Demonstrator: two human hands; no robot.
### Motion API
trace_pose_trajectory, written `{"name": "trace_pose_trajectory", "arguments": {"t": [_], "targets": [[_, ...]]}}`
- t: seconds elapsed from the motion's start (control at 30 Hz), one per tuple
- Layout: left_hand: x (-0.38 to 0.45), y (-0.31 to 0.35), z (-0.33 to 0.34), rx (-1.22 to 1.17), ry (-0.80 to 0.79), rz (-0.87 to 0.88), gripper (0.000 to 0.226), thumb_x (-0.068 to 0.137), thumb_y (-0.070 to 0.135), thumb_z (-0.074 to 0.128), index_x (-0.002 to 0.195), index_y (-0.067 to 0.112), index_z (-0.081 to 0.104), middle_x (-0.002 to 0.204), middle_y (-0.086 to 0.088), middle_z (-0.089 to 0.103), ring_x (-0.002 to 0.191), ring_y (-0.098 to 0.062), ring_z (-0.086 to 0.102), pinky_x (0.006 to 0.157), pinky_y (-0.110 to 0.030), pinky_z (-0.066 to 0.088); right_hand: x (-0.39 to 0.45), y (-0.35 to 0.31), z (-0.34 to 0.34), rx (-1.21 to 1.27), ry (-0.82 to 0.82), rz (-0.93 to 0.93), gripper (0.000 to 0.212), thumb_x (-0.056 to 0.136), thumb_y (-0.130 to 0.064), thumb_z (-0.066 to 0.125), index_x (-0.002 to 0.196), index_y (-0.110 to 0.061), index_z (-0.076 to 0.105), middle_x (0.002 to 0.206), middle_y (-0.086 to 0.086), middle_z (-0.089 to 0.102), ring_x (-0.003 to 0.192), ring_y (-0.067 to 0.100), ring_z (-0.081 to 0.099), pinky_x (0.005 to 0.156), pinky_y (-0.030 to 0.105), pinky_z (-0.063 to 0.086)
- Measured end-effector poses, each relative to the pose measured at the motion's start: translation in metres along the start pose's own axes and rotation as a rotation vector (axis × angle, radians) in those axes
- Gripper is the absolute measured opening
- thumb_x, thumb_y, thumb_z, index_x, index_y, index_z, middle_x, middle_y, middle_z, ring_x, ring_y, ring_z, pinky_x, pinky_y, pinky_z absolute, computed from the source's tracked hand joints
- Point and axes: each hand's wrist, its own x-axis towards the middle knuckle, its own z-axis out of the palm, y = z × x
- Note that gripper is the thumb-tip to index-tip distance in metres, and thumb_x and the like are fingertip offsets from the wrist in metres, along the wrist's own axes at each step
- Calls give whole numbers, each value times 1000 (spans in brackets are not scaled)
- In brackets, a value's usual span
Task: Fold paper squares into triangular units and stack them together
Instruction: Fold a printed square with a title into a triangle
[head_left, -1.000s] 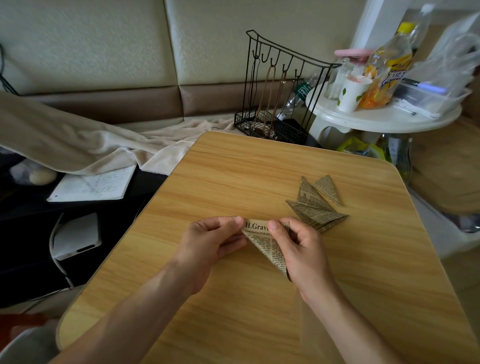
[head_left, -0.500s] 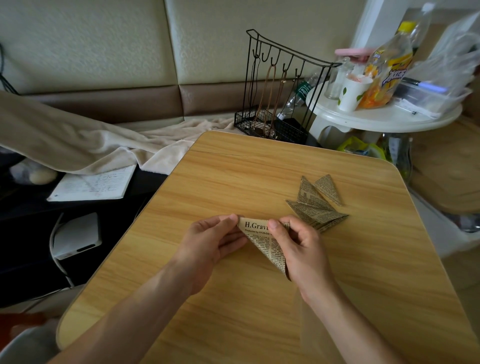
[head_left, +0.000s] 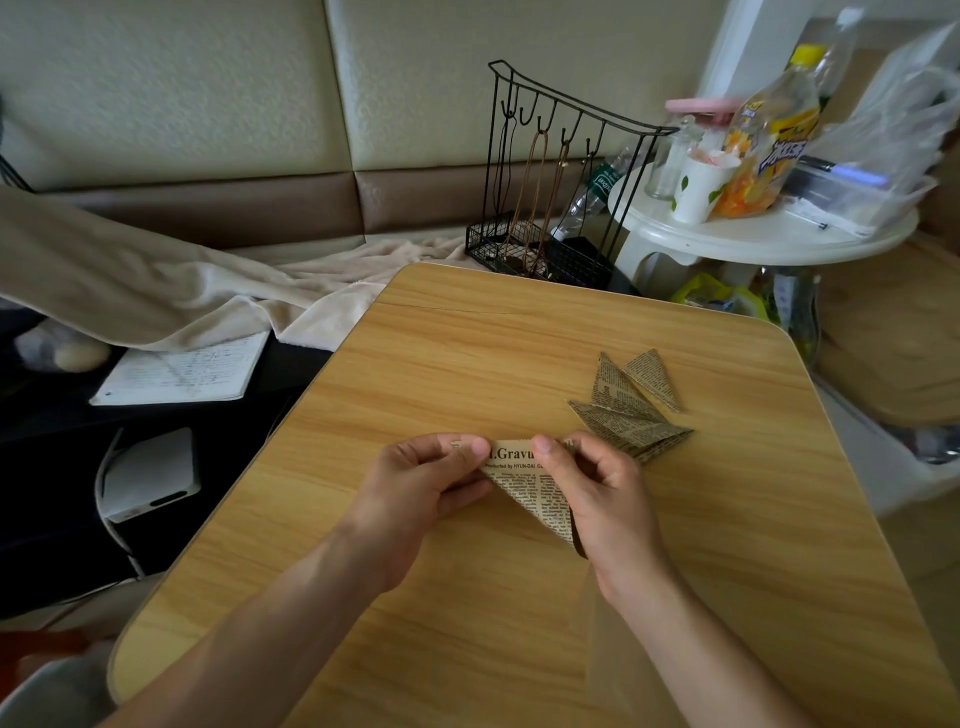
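A wooden table (head_left: 467, 364) with rounded corners and light grain carries the paper. Toward its right side lie folded units (head_left: 631, 410) of newsprint-patterned paper, overlapping one another, points fanned outward. Just beside them, nearer the front, a folded triangle (head_left: 535, 493) of the same paper rests on the wood with its point toward the near edge. A thin dark line crosses the table's far end.

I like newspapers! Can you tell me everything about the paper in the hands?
The folded paper is tan newsprint with small black type and a bold headline. It forms a triangle pointing toward the person, low over the wooden table. The left hand and the right hand pinch its top corners.
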Motion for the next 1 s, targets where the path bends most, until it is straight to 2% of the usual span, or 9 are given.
{"name": "trace_pose_trajectory", "arguments": {"t": [0.13,0.23,0.3,0.47,0.53,0.63,0.83,1.0], "targets": [[0,-2,1,-36,9,5,38,78,16,78,106,-9,72,105,-21,76,99,-25,75,78,-26,61,0,-1,1,44,11,17,52,92,-42,73,80,5,58,72,20,49,73,21,43,69,38,34],[0,-1,2,-51,18,8,32,77,16,77,101,-6,74,104,-21,76,99,-26,75,77,-27,61,1,-1,1,37,18,9,48,92,-43,71,78,2,60,73,24,48,73,21,44,70,37,35],[0,-1,2,-58,26,9,26,77,16,76,95,-2,76,102,-20,77,97,-26,76,76,-28,61,1,0,0,36,16,9,47,94,-42,70,79,1,60,73,17,49,73,20,44,70,37,35],[1,0,1,-76,39,-6,17,91,16,70,87,4,81,104,-20,77,97,-27,76,77,-29,62,3,3,0,-22,45,-1,38,100,-32,67,78,0,63,71,10,49,71,16,44,67,33,35],[1,0,1,-68,38,-4,19,95,15,67,88,4,81,105,-20,77,99,-27,76,78,-29,62,3,4,0,-41,55,-11,38,100,-30,66,76,-1,63,69,10,47,69,15,42,64,33,33],[0,0,0,-49,23,8,18,95,15,67,91,4,80,105,-19,77,100,-26,76,79,-28,62,3,5,0,-63,65,-27,40,101,-27,66,75,3,60,67,19,42,68,17,39,63,34,31],[2,3,-3,273,-38,102,9,90,7,75,98,4,78,101,-17,77,96,-22,75,81,-24,60,2,6,-3,-144,0,-79,43,102,-25,64,70,1,52,58,-4,33,56,10,30,51,25,26],[1,3,-3,400,-98,169,8,88,10,77,95,9,81,96,-13,78,92,-22,75,84,-30,62,1,3,-2,-173,-69,-96,45,103,-26,64,68,-1,50,58,-1,33,56,14,30,51,38,25]]}}
